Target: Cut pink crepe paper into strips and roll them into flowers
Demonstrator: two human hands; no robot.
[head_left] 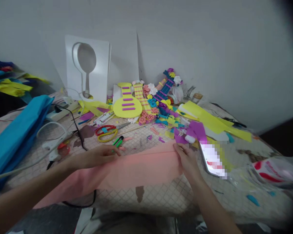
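Left hand [107, 153] touches, right hand [188, 161] apparently pinches, one pink sheet [144, 169].

The left hand [106, 154] and right hand [187, 160] are bare and slender-fingered; the forearms [210, 201] are bare to the view's edges. Dull grey-brown cloth [134, 226] (perhaps clothing, too dim to tell) shows at the bottom.

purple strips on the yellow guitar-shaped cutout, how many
5 on the yellow guitar-shaped cutout: the top strip just below the head, a second on the neck, a third where neck meets body, and two lower strips on the body. None looks hidden.
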